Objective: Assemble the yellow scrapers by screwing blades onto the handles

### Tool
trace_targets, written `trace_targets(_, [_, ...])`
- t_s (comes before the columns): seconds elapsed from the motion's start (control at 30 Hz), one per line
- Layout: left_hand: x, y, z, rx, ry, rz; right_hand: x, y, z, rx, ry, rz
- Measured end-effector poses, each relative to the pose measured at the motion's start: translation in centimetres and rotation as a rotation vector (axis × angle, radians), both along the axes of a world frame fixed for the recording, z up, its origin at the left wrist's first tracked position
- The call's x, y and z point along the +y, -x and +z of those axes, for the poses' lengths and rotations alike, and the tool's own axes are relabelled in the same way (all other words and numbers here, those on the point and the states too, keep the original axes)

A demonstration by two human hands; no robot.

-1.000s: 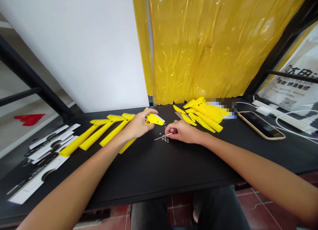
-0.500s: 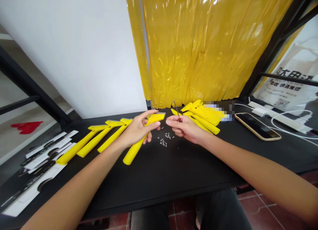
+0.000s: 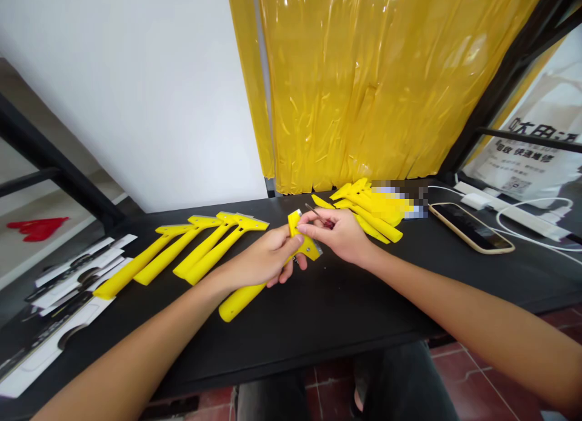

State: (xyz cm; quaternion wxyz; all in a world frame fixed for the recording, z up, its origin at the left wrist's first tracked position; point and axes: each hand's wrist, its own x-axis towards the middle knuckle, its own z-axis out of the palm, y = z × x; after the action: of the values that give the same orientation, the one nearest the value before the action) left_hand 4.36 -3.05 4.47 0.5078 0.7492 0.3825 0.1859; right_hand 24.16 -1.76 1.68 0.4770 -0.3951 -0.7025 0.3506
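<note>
My left hand (image 3: 268,258) is closed around a yellow scraper (image 3: 243,301), whose handle slants down to the left and whose head is turned up towards me. A screw shows at the right part of that head, beside a thin metal blade edge. My right hand (image 3: 348,234) holds a small screwdriver (image 3: 328,224) with a dark red handle and thin shaft, pointing up and left. Its thumb and forefinger pinch at the left part of the scraper head; whatever is between them is too small to make out. The loose screws are mostly hidden behind my hands.
Several yellow scrapers (image 3: 204,251) lie in an overlapping row at left, near white-and-black card packets (image 3: 82,287). More yellow scraper parts (image 3: 375,218) are piled at right. A phone (image 3: 470,228), white cables and a power strip (image 3: 513,210) lie further right. A yellow plastic curtain (image 3: 364,93) hangs behind.
My left hand has turned the scraper so its head faces me. My right hand has moved in from the right to touch the head, its screwdriver now tilted further left.
</note>
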Motion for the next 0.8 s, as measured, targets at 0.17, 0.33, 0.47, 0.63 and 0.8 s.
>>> trace_targets(0.17, [-0.1, -0.2, -0.6, 0.023, -0.030, 0.002, -0.1, 0.3, -0.4, -0.033, -0.010, -0.030])
trace_targets(0.33, [0.1, -0.2, -1.2, 0.039, -0.057, 0.026, -0.1, 0.5, -0.5, -0.017, 0.024, -0.035])
trace_targets(0.47, [0.1, -0.1, -1.3, 0.052, -0.098, 0.028, 0.1, 0.5, -0.4, 0.104, 0.139, 0.003])
trace_targets(0.63, [0.1, -0.1, -1.1, 0.065, -0.060, 0.027, 0.4, -0.1, -0.4, 0.109, 0.336, 0.100])
trace_targets(0.8, [0.5, -0.1, -0.3, 0.047, 0.059, 0.042, 0.6, -0.3, -0.3, 0.176, 0.420, 0.206])
